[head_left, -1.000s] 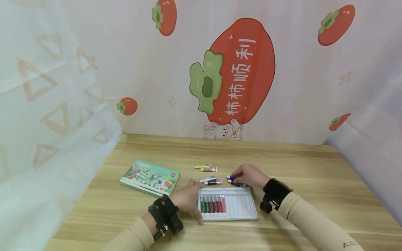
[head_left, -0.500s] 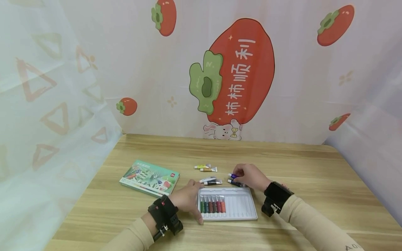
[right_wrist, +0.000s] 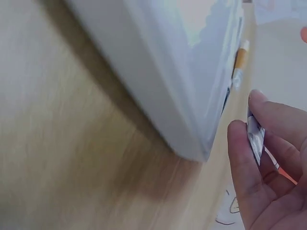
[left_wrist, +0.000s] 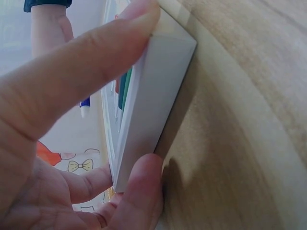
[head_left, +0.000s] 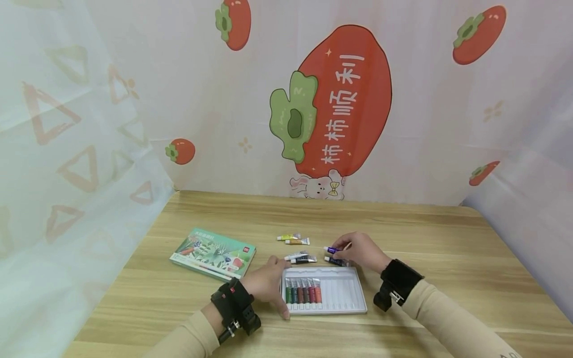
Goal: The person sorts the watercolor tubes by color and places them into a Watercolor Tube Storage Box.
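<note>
A white plastic tray (head_left: 344, 291) lies on the wooden table, its left half filled with a row of several paint tubes (head_left: 303, 292). My left hand (head_left: 267, 282) holds the tray's left side, thumb at the near corner and fingers at the far one; the left wrist view shows the white side wall (left_wrist: 153, 100) between them. Beyond the tray, my right hand (head_left: 360, 251) pinches a blue-purple paint tube (head_left: 331, 250) between thumb and fingertips. Its silver end (right_wrist: 256, 139) shows in the right wrist view. A dark paint tube (head_left: 334, 261) lies just below that hand.
White and black tubes (head_left: 304, 259) lie behind the tray, with a yellow tube (head_left: 288, 237) and an ochre tube (head_left: 298, 242) farther back. A green illustrated box (head_left: 214, 252) lies at the left. A printed curtain (head_left: 224, 174) hangs behind the table.
My right hand has shifted slightly right and lifted a little with the blue-purple tube, uncovering more of the dark tube. My left hand and the tray have stayed in place.
</note>
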The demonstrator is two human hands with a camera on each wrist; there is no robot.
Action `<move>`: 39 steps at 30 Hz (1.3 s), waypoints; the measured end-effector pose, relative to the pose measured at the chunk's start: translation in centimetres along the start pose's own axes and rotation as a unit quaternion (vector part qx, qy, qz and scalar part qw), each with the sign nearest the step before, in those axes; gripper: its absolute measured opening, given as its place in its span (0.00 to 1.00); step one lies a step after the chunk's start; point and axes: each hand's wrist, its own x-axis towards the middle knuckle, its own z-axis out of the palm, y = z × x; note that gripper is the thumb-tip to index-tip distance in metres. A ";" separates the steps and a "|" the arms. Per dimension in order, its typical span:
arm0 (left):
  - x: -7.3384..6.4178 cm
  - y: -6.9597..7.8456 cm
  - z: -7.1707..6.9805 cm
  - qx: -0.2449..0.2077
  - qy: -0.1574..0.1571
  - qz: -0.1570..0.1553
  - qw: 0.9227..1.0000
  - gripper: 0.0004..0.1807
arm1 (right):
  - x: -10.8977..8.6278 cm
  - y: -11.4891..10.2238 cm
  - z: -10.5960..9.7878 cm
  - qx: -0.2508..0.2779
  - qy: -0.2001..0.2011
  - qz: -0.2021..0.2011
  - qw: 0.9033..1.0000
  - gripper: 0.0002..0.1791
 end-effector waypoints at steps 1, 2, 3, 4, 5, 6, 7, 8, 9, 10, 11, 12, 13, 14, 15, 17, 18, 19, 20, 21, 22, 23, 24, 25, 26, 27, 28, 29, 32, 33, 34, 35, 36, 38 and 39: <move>0.0 0.0 0.0 0.001 0.000 -0.001 1.000 0.63 | 0.0 0.0 0.0 0.008 0.000 0.004 1.000 0.07; 0.0 0.0 0.0 0.001 0.000 -0.001 1.000 0.63 | 0.0 0.1 0.0 0.014 0.000 0.007 1.000 0.07; 0.0 0.0 0.0 0.002 0.000 0.000 1.000 0.63 | -0.1 0.1 -0.1 0.020 0.000 0.010 1.000 0.07; 0.0 0.1 0.0 0.003 0.000 0.000 1.000 0.63 | -0.1 0.2 -0.1 0.028 0.001 0.016 0.999 0.07; 0.0 0.1 0.0 0.004 0.000 0.000 1.000 0.63 | 0.0 0.2 -0.1 0.036 0.002 0.023 0.999 0.08; 0.1 0.1 0.0 0.006 0.000 0.000 1.000 0.63 | 0.0 0.3 -0.2 0.043 0.003 0.027 0.999 0.08; 0.1 0.1 0.0 0.007 0.000 0.000 1.000 0.63 | 0.0 0.4 -0.2 0.054 0.004 0.031 0.998 0.08; 0.1 0.1 0.0 0.006 0.000 0.000 1.000 0.63 | 0.1 0.6 -0.3 0.069 0.003 0.033 0.997 0.09; 0.1 0.1 0.0 0.006 0.000 0.000 1.000 0.63 | 0.1 0.7 -0.3 0.085 0.002 0.034 0.996 0.10; 0.1 0.1 0.0 0.006 0.000 0.000 1.000 0.63 | 0.1 0.8 -0.4 0.097 0.003 0.035 0.995 0.11; 0.1 0.1 0.0 0.006 0.000 0.000 1.000 0.63 | 0.1 0.9 -0.5 0.108 0.002 0.034 0.994 0.13; 0.1 0.1 -0.1 0.006 0.000 0.000 1.000 0.63 | 0.1 0.9 -0.5 0.124 0.000 0.035 0.992 0.15; 0.1 0.1 -0.1 0.007 0.001 0.000 1.000 0.63 | 0.1 0.9 -0.5 0.141 -0.002 0.041 0.989 0.16; 0.1 0.1 -0.1 0.008 0.001 0.001 1.000 0.63 | 0.1 0.9 -0.5 0.156 -0.002 0.047 0.987 0.18; 0.1 0.1 -0.1 0.008 0.001 0.001 1.000 0.63 | 0.1 0.8 -0.5 0.170 -0.001 0.056 0.984 0.19; 0.1 0.1 -0.1 0.008 0.001 0.002 1.000 0.63 | 0.0 0.7 -0.3 0.208 0.001 0.076 0.975 0.20; 0.1 0.1 -0.1 0.008 0.001 0.002 1.000 0.63 | 0.0 0.7 -0.2 0.226 0.002 0.085 0.970 0.20; 0.1 0.1 -0.1 0.006 0.000 0.002 1.000 0.63 | 0.0 0.7 -0.1 0.235 0.004 0.090 0.968 0.20; 0.1 0.1 -0.1 0.005 0.000 0.002 1.000 0.63 | -0.1 0.7 0.0 0.245 0.004 0.093 0.965 0.19; 0.1 0.1 -0.1 0.003 0.000 0.002 1.000 0.63 | -0.2 0.6 0.1 0.250 0.004 0.096 0.963 0.19; 0.1 0.1 -0.1 0.003 -0.001 0.001 1.000 0.63 | -0.3 0.5 0.2 0.253 0.004 0.098 0.962 0.18; 0.1 0.1 -0.1 0.003 -0.001 0.001 1.000 0.63 | -0.4 0.4 0.4 0.252 0.004 0.101 0.962 0.17; 0.1 0.1 -0.1 0.002 -0.001 0.001 1.000 0.63 | -0.5 0.4 0.5 0.247 0.002 0.100 0.964 0.16; 0.1 0.1 -0.1 0.002 -0.001 0.001 1.000 0.63 | -0.6 0.3 0.6 0.243 0.002 0.100 0.965 0.15; 0.1 0.1 -0.1 0.002 0.000 0.001 1.000 0.63 | -0.7 0.2 0.7 0.243 0.003 0.100 0.965 0.14; 0.1 0.1 0.0 0.002 0.000 0.002 1.000 0.63 | -0.8 0.1 0.7 0.244 0.003 0.099 0.965 0.13; 0.1 0.1 0.0 0.002 0.000 0.002 1.000 0.63 | -0.8 0.1 0.8 0.249 0.004 0.098 0.963 0.12; 0.1 0.0 0.0 0.002 0.001 0.003 1.000 0.63 | -0.8 0.1 0.9 0.257 0.005 0.097 0.962 0.12; 0.0 0.0 0.0 0.002 0.002 0.004 1.000 0.63 | -0.9 0.1 1.1 0.289 0.002 0.093 0.953 0.15; 0.0 0.0 0.0 0.002 0.002 0.004 1.000 0.63 | -0.9 0.1 1.1 0.301 -0.001 0.090 0.949 0.17; 0.0 0.0 0.0 0.001 0.002 0.003 1.000 0.63 | -0.9 0.2 1.1 0.316 -0.002 0.091 0.944 0.18; 0.0 0.0 0.0 0.001 0.002 0.003 1.000 0.63 | -0.9 0.2 1.1 0.329 -0.004 0.090 0.940 0.20; 0.0 0.0 0.0 0.001 0.002 0.003 1.000 0.63 | -0.9 0.2 1.1 0.340 -0.005 0.091 0.936 0.22; 0.0 0.1 0.0 0.000 0.002 0.002 1.000 0.63 | -1.0 0.2 1.1 0.359 -0.009 0.089 0.929 0.24; 0.0 0.1 0.0 -0.001 0.002 0.002 1.000 0.63 | -1.1 0.1 1.1 0.367 -0.008 0.092 0.926 0.24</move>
